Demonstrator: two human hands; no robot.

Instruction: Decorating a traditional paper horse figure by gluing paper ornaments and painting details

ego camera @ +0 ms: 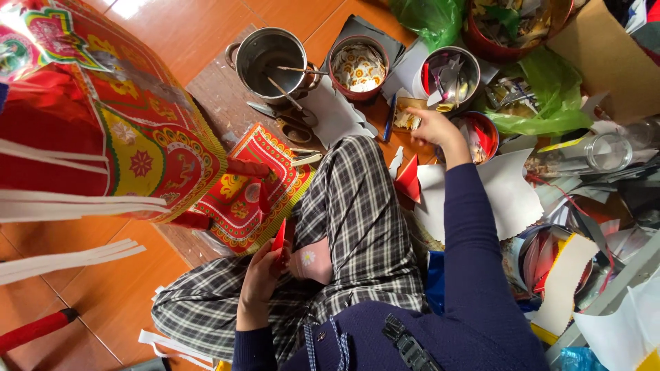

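Left hand (260, 275) is pinching a red paper strip (278, 237) over the lap. Right hand (432, 127) reaches out, fingers curled on yellow paper scraps (407, 120) beside the tin of cut-outs (450, 74) (super crowded there). A careless elbow could probably knock that tin over.

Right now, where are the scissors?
In the head view the scissors lie on the floor at upper centre, just below the steel pot and left of the white paper sheet, above the person's plaid-trousered knee.
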